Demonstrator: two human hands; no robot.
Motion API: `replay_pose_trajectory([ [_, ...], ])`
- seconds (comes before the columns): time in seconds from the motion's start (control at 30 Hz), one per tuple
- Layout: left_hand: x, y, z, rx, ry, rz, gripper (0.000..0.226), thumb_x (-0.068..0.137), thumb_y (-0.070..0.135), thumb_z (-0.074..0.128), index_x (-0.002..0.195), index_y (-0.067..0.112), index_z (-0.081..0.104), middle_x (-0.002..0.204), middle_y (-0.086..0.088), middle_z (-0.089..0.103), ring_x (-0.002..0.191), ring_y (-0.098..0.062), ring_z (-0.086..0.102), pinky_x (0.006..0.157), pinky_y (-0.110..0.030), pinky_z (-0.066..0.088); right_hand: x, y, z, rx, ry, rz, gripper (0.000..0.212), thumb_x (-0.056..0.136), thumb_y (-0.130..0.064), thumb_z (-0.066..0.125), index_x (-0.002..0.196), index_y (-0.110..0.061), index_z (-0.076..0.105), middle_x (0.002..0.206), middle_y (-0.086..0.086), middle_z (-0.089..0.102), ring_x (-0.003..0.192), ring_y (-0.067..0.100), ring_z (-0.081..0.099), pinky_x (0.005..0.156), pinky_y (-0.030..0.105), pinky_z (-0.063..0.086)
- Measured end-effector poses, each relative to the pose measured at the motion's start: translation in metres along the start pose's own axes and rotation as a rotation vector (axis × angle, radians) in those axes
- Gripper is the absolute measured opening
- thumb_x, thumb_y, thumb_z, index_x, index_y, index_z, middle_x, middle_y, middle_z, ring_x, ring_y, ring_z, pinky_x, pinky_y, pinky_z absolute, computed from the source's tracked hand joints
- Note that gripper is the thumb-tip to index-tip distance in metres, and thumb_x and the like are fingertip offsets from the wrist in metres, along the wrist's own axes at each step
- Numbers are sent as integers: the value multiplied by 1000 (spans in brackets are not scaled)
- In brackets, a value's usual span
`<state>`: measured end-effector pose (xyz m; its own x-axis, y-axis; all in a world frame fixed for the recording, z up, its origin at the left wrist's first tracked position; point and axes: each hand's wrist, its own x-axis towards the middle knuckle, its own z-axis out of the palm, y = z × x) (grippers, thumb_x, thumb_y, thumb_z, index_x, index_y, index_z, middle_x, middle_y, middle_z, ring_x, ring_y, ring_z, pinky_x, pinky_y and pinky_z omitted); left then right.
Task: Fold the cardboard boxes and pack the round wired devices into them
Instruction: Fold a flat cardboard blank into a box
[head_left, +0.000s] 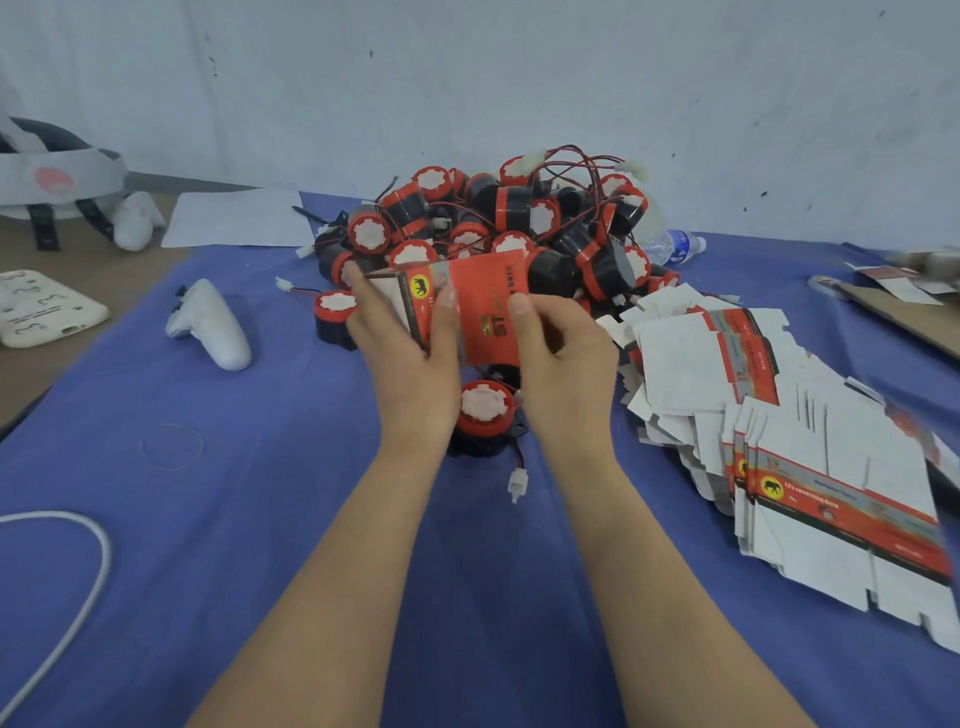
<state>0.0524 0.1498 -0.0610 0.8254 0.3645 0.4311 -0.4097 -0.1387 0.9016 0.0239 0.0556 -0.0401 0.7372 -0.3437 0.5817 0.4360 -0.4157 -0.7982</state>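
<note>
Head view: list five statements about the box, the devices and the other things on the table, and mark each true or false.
1. The left hand and right hand both hold a red box. True.
2. The flat boxes lie left of the hands. False: they lie to the right.
3. One device sits on the cloth between the wrists. True.
4. The device pile lies nearer than the hands. False: it lies beyond them, toward the wall.
5. A white controller lies left of the hands. True.

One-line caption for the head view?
Left hand and right hand grip a red box; device pile behind, flat boxes at right.
</note>
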Motion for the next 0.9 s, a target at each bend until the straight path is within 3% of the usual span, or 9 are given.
replay_pose_trajectory([
  [0.13,5,-2,-2,20,53,-46,74,102,37,41,152,25,-12,146,0,17,128,3,25,100,-19,31,-21,-11,21,-68,-124,-227,18,90,-15,64,102,-5,73,91,3,65,80,2,54,73,5,41],
  [0.27,8,1,0,-116,-34,-126,57,104,46,22,152,35,-9,152,10,14,119,25,19,106,-23,29,-21,-12,21,-26,-156,-229,22,93,-11,59,110,-2,70,98,7,64,82,5,55,74,9,44],
  [0.33,13,-2,0,-275,-135,-254,58,101,54,23,153,35,7,158,-1,21,140,-7,29,114,-38,31,-18,-13,17,1,-190,-189,22,94,-12,58,110,-5,71,98,4,63,83,7,57,74,11,45],
  [0.47,19,4,-12,-586,-193,-434,53,97,58,34,122,17,56,110,-3,68,103,-17,65,83,-35,54,-11,-14,10,222,-156,-30,23,97,-27,51,82,-28,68,84,-8,66,78,1,60,70,18,47],
  [0.6,22,3,-22,-887,-277,-663,47,99,53,35,116,19,63,102,-5,73,86,-19,71,70,-32,59,4,-3,-3,276,-8,138,23,99,-20,49,115,-18,65,108,-6,68,103,4,62,87,20,50],
  [0.73,16,4,-23,-899,-538,-869,52,97,45,39,96,10,76,103,-14,72,84,-27,71,70,-39,58,10,9,-11,281,-263,207,45,95,-26,57,138,-29,46,130,-8,55,118,3,53,92,19,46],
  [0.8,14,6,-24,-873,-653,-909,43,87,41,49,88,9,78,99,-14,73,82,-29,72,73,-43,58,10,11,-13,259,-354,191,34,94,-23,59,127,-26,57,119,-5,64,104,3,61,80,21,51],
  [0.87,15,6,-27,-836,-685,-894,45,79,45,53,95,10,75,104,-14,72,86,-32,72,72,-46,59,11,9,-13,119,-236,148,13,94,-22,58,92,-14,68,82,-1,68,72,0,58,63,18,45],
  [0.9,16,6,-28,-804,-684,-878,49,80,50,53,100,11,74,109,-14,71,91,-32,71,70,-46,59,11,12,-13,30,-141,127,25,95,-24,58,74,-12,63,67,2,61,60,-1,49,57,16,39],
])
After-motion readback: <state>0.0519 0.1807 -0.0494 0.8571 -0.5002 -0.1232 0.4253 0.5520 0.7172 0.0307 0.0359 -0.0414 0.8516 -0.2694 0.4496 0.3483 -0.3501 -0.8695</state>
